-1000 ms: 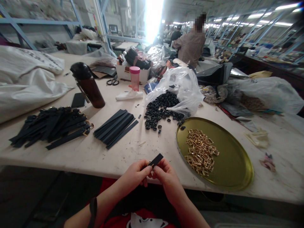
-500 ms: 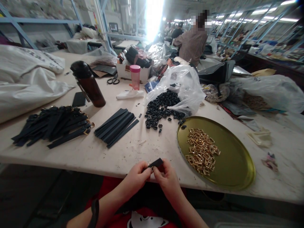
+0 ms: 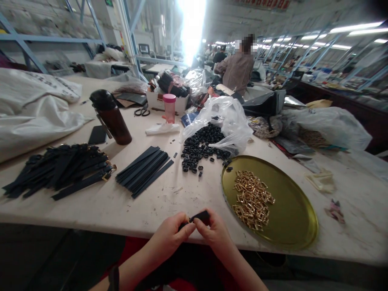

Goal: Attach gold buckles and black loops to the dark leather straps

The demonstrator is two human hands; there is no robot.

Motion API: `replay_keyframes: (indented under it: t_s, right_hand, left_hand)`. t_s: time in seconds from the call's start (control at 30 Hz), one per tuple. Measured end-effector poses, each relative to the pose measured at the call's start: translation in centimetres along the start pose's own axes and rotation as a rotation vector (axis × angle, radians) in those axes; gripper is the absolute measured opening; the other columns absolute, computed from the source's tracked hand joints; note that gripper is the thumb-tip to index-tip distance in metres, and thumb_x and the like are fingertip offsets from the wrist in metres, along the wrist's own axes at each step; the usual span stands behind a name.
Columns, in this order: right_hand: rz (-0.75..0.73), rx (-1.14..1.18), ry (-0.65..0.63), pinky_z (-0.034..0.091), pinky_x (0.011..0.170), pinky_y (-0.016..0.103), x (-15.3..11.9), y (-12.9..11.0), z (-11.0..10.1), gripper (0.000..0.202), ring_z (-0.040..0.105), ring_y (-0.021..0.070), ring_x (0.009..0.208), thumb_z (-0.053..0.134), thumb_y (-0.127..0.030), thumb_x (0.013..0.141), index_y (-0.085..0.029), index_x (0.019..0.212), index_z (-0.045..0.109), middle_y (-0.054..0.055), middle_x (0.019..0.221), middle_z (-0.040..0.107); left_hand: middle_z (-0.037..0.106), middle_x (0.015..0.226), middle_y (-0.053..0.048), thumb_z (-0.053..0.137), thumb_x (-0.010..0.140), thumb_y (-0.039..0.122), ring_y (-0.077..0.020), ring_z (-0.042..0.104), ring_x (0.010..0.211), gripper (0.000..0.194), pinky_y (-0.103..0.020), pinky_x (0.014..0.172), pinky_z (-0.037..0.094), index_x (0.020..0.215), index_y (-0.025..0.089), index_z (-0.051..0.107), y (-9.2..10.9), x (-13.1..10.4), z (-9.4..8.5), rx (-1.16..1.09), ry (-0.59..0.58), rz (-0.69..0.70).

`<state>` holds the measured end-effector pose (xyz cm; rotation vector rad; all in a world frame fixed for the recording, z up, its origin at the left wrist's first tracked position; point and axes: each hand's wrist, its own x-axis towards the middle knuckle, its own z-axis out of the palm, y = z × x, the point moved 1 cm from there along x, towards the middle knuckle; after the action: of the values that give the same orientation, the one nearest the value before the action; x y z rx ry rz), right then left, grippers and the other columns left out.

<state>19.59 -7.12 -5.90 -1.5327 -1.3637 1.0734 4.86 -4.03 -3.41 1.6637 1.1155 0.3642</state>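
A pale worktable (image 3: 163, 206) is stretching across the foreground, and a dim floor (image 3: 27, 254) is lying in shadow below it. Blue metal shelving (image 3: 57, 39) is standing at the left before a greyish wall (image 3: 57, 50), and a blue metal frame (image 3: 163, 60) is rising behind the worktable. Fluorescent tubes (image 3: 357, 28) are glowing overhead at the right, a white glare (image 3: 192, 32) is washing out the middle, and red lettering (image 3: 266, 4) is showing high up

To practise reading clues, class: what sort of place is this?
Probably a leather-goods or accessories workshop: dark strips in a stack, gold buckles on a tray, and rows of ceiling lights.
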Motion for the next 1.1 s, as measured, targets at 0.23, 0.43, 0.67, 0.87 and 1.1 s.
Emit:
replay_keyframes:
  t_s: [0.23,0.43,0.67,0.87,1.1]
  right_hand:
    - [-0.056,0.168,-0.195,0.038,0.058,0.024,2.6,0.2,0.3,0.023,0.049,0.0131,0.06,0.051,-0.037,0.08,-0.017,0.067,0.053,-0.001,0.062,0.054]
    - [0.043,-0.112,-0.152,0.039,0.053,0.025,7.7,-0.2,-1.7,0.036,0.052,0.0142,0.055,0.036,-0.046,0.084,-0.018,0.067,0.051,0.001,0.058,0.055]
    - [0.072,-0.276,0.201,0.033,0.064,0.028,14.6,-0.2,-2.6,0.011,0.052,0.0206,0.078,0.058,-0.024,0.071,-0.02,0.066,0.049,0.005,0.072,0.056]
    - [0.061,-0.091,0.058,0.036,0.058,0.026,11.1,-0.3,-1.5,0.016,0.049,0.0151,0.061,0.059,-0.03,0.069,-0.02,0.063,0.048,-0.001,0.06,0.05]
    - [0.354,0.889,-0.011,0.034,0.048,0.019,6.0,-1.5,0.1,0.033,0.041,0.0066,0.047,0.072,-0.042,0.057,-0.018,0.066,0.051,-0.006,0.055,0.046]
  left_hand:
    - [0.051,0.051,0.006,0.054,0.072,0.039,-0.0105,0.047,0.042,0.024,-0.021,0.044,0.035,0.072,0.018,0.043,-0.5,2.3,-0.8,-0.236,0.058,-0.08]
    - [0.051,0.053,0.007,0.051,0.072,0.033,-0.0086,0.045,0.041,0.025,-0.019,0.041,0.036,0.091,0.015,0.05,-0.5,3.6,-1.5,-0.344,0.024,-0.003]
    - [0.047,0.05,0.007,0.042,0.08,0.039,-0.0071,0.041,0.037,0.023,-0.018,0.038,0.031,0.072,0.018,0.045,-2.2,3.6,-1.6,-0.269,0.115,-0.053]
    - [0.045,0.049,0.007,0.042,0.081,0.039,-0.0076,0.041,0.038,0.024,-0.019,0.04,0.033,0.07,0.018,0.045,-1.5,3.0,-2.2,-0.219,0.206,-0.04]
    - [0.043,0.049,0.007,0.043,0.081,0.04,-0.0079,0.04,0.039,0.025,-0.018,0.04,0.032,0.074,0.017,0.049,0.2,3.5,-1.3,-0.241,0.21,0.01]
